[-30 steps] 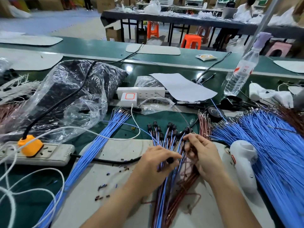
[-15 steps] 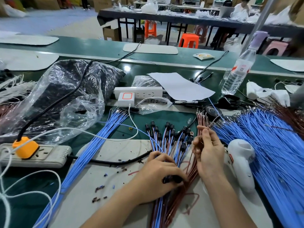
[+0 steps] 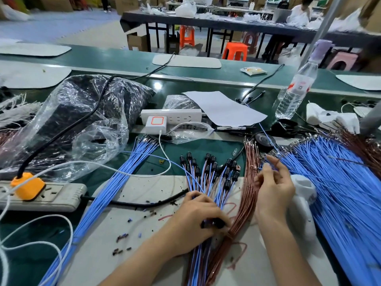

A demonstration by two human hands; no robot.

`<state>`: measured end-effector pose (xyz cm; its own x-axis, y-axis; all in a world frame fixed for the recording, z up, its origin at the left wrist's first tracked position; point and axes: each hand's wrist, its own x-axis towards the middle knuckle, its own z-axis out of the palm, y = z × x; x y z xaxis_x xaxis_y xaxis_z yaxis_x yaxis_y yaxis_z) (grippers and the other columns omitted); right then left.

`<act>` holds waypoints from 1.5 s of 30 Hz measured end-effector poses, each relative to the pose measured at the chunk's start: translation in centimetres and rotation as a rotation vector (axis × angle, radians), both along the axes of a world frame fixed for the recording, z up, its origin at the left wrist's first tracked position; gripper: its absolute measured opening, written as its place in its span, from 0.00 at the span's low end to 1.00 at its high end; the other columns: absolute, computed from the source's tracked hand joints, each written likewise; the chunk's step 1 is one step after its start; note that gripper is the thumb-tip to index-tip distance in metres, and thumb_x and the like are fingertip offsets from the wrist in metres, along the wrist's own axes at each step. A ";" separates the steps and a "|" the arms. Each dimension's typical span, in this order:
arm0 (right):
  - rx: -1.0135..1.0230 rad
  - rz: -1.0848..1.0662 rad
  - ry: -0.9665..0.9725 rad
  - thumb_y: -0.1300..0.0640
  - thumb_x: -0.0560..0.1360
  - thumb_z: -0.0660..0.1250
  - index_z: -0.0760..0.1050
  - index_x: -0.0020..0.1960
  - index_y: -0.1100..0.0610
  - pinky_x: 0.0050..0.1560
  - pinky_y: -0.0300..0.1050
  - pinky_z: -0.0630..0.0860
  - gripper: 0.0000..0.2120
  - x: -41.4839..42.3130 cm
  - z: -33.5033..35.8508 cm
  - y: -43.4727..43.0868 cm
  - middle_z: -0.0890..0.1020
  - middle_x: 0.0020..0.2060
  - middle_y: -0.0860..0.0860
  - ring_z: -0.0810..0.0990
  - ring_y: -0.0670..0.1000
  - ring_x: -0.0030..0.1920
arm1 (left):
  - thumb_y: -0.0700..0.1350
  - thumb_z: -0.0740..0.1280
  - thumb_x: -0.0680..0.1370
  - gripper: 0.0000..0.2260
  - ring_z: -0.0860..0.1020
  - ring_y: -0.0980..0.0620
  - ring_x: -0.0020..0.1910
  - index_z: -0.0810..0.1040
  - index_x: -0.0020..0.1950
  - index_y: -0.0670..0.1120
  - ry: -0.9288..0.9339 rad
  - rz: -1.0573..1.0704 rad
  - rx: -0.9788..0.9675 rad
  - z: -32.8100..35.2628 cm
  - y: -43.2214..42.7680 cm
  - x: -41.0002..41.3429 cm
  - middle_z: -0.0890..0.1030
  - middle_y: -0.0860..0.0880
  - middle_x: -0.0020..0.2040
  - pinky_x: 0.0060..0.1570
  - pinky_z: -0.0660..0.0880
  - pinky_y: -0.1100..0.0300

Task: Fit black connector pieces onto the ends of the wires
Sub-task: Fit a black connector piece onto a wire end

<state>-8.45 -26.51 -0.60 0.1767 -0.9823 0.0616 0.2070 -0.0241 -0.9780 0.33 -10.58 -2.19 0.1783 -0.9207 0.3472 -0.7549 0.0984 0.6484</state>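
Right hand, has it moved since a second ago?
Yes. The right hand shifted rightward, away from the capped wires, closer to the white tool.

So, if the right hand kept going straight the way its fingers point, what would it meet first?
Most likely the metal-tipped ends of the big blue wire pile, directly ahead of the right hand. Just beyond them lies a black tape roll. Depth is hard to judge here.

You have two hands at work, left and right. Before you: two power strips, one bottle, one paper sheet, one marker and one orange plug. Roughly fifteen fitted connectors, plus one in your left hand. The wires are too many to count.
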 end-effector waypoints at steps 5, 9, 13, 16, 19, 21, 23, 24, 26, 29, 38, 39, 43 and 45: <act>0.011 0.211 -0.184 0.62 0.82 0.56 0.76 0.50 0.56 0.26 0.38 0.74 0.10 0.2 1.0 1.3 0.80 0.27 0.51 0.76 0.47 0.25 | 0.45 0.68 0.74 0.11 0.81 0.60 0.45 0.82 0.55 0.46 0.273 0.315 -0.307 0.6 0.0 0.8 0.84 0.53 0.46 0.50 0.76 0.66; -0.013 0.279 -0.207 0.59 0.83 0.55 0.74 0.47 0.51 0.22 0.38 0.70 0.10 0.3 1.3 2.0 0.80 0.27 0.56 0.74 0.51 0.21 | 0.46 0.67 0.75 0.12 0.81 0.59 0.45 0.80 0.57 0.44 0.243 0.344 -0.345 0.7 0.1 1.2 0.83 0.53 0.45 0.48 0.77 0.63; -0.007 0.224 -0.196 0.58 0.83 0.55 0.74 0.49 0.50 0.23 0.37 0.72 0.10 0.2 1.3 1.9 0.81 0.27 0.53 0.77 0.51 0.22 | 0.43 0.67 0.76 0.09 0.81 0.57 0.44 0.81 0.55 0.45 0.193 0.308 -0.345 0.5 0.1 0.9 0.83 0.54 0.45 0.44 0.77 0.60; -0.018 0.229 -0.181 0.59 0.83 0.56 0.74 0.50 0.48 0.24 0.38 0.73 0.10 0.3 1.3 1.9 0.81 0.28 0.54 0.78 0.51 0.24 | 0.41 0.68 0.75 0.07 0.79 0.59 0.42 0.82 0.52 0.45 0.172 0.306 -0.335 0.5 0.0 0.7 0.83 0.55 0.44 0.41 0.76 0.63; -0.006 0.282 -0.208 0.60 0.82 0.57 0.75 0.52 0.51 0.27 0.38 0.75 0.09 0.5 1.3 2.0 0.82 0.29 0.54 0.79 0.51 0.25 | 0.41 0.68 0.75 0.05 0.77 0.65 0.40 0.81 0.49 0.44 0.154 0.336 -0.328 0.4 0.0 0.7 0.81 0.60 0.42 0.40 0.74 0.67; 0.018 0.369 -0.233 0.60 0.81 0.58 0.75 0.52 0.55 0.29 0.39 0.77 0.07 0.4 1.3 2.1 0.82 0.31 0.55 0.80 0.52 0.27 | 0.41 0.69 0.75 0.03 0.77 0.66 0.39 0.81 0.47 0.44 0.148 0.364 -0.324 0.4 -0.1 0.9 0.79 0.60 0.41 0.40 0.74 0.69; 0.028 0.475 -0.221 0.58 0.79 0.60 0.75 0.51 0.58 0.30 0.42 0.78 0.07 0.3 1.4 2.4 0.83 0.33 0.57 0.81 0.54 0.29 | 0.41 0.68 0.75 0.03 0.77 0.63 0.38 0.81 0.46 0.44 0.144 0.388 -0.320 0.2 -0.1 1.0 0.80 0.58 0.39 0.39 0.74 0.67; 0.026 0.517 -0.217 0.57 0.77 0.61 0.75 0.50 0.59 0.31 0.43 0.79 0.07 0.3 1.5 2.7 0.83 0.33 0.58 0.81 0.55 0.29 | 0.41 0.68 0.75 0.03 0.78 0.62 0.38 0.81 0.46 0.44 0.141 0.401 -0.320 0.2 -0.2 1.0 0.80 0.58 0.39 0.39 0.74 0.66; 0.003 0.542 -0.229 0.56 0.74 0.62 0.75 0.49 0.59 0.31 0.44 0.79 0.08 0.3 1.6 3.2 0.83 0.34 0.59 0.81 0.56 0.29 | 0.42 0.69 0.74 0.04 0.78 0.61 0.38 0.82 0.47 0.45 0.146 0.421 -0.322 0.0 -0.3 1.0 0.80 0.57 0.40 0.40 0.75 0.66; -0.110 0.493 -0.248 0.56 0.76 0.61 0.75 0.48 0.57 0.32 0.45 0.79 0.06 0.2 1.9 3.7 0.82 0.34 0.58 0.82 0.57 0.29 | 0.40 0.71 0.74 0.08 0.79 0.62 0.43 0.82 0.53 0.45 0.176 0.417 -0.299 -0.2 -0.4 1.3 0.81 0.55 0.43 0.45 0.74 0.70; -0.584 0.409 -0.098 0.51 0.80 0.60 0.75 0.53 0.43 0.34 0.46 0.81 0.06 0.3 1.7 6.3 0.83 0.38 0.46 0.85 0.51 0.33 | 0.36 0.72 0.72 0.17 0.77 0.65 0.44 0.81 0.58 0.49 0.160 0.397 -0.288 -0.2 -0.4 1.4 0.79 0.55 0.44 0.45 0.70 0.76; -0.636 0.393 -0.079 0.51 0.81 0.60 0.74 0.53 0.43 0.34 0.47 0.81 0.06 0.3 1.6 6.3 0.83 0.39 0.45 0.85 0.49 0.34 | 0.35 0.72 0.72 0.17 0.76 0.66 0.43 0.81 0.58 0.49 0.161 0.398 -0.283 -0.3 -0.4 1.4 0.79 0.56 0.43 0.45 0.70 0.75; -0.797 0.372 -0.035 0.53 0.81 0.60 0.74 0.56 0.52 0.33 0.47 0.82 0.07 0.3 1.3 6.0 0.83 0.38 0.49 0.84 0.46 0.35 | 0.35 0.72 0.72 0.17 0.74 0.62 0.38 0.81 0.59 0.48 0.223 0.410 -0.268 -0.6 -0.5 1.4 0.77 0.55 0.40 0.41 0.72 0.69; -0.841 0.389 -0.004 0.55 0.81 0.60 0.74 0.56 0.54 0.34 0.47 0.81 0.07 0.3 1.2 5.9 0.82 0.37 0.49 0.84 0.45 0.36 | 0.36 0.72 0.72 0.18 0.73 0.62 0.37 0.81 0.60 0.48 0.206 0.420 -0.279 -0.7 -0.6 1.4 0.75 0.57 0.39 0.40 0.71 0.70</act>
<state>-8.13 -20.58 0.56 0.4828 -0.4861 0.7285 0.3525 -0.6536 -0.6697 1.73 -11.20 -2.89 0.6014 -0.6331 0.4873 -0.6261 0.0054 0.7797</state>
